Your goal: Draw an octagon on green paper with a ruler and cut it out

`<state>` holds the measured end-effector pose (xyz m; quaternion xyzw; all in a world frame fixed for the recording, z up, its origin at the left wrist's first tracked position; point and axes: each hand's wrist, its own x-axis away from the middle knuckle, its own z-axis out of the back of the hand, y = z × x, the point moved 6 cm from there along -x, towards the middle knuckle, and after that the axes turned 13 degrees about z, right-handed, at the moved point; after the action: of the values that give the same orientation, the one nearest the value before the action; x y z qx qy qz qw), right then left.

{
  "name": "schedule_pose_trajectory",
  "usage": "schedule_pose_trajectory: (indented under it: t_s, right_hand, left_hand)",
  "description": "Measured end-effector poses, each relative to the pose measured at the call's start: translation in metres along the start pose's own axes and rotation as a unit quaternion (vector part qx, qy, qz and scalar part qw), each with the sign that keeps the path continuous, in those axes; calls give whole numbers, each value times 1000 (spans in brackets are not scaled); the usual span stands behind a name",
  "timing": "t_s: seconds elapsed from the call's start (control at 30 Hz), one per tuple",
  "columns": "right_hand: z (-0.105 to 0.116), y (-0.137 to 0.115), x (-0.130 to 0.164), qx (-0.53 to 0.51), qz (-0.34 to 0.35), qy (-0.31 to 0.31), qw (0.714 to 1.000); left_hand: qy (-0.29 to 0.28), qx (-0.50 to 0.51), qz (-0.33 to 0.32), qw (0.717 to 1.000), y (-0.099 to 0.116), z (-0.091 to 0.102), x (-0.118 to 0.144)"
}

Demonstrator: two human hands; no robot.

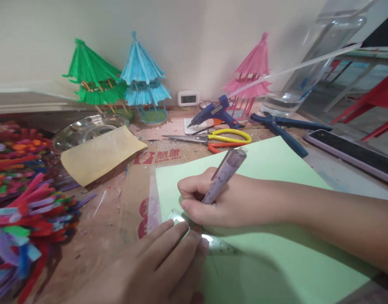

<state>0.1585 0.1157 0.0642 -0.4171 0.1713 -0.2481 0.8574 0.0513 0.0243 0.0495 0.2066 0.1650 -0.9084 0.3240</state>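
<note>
A pale purple pen [224,175] stands tilted in my right hand [225,198], its fingers closed around the barrel. Its tip is hidden behind the fingers, close above the light green sheet of paper [276,162]. On that sheet lies a clear plastic ruler [222,246], partly covered, so its full shape cannot be made out. My left hand [168,257] rests with outstretched fingers on the ruler, pressing it flat against the paper. A thin dark line shows on the sheet just below the ruler.
Behind the paper lie scissors [225,137], a blue glue gun [217,112], blue pliers [282,128] and a phone [355,152]. Colourful pipe cleaners [29,228] heap at left, near a metal dish [86,128] and sandpaper-like sheet [102,156]. Green [92,76], blue [143,80] and pink [252,76] pavilion models stand behind.
</note>
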Motion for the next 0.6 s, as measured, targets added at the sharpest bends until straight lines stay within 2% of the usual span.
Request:
schedule_pose_trajectory:
  t_s: [0.1,0.37,0.47,0.6]
  right_hand:
    - [0,2,1,-5,0,-3,1000]
    - [-1,3,5,-32,-16,-31,999]
    - [-1,4,6,-34,-18,-34,999]
    - [-1,5,6,-40,-12,-47,998]
  left_hand:
    - [23,3,-1,1000,0,1,0]
    - [-3,7,1,1000,1,2,-1]
    - [31,12,-3,999,2,4,-1]
    - [26,14,14,999,-1,1,-3]
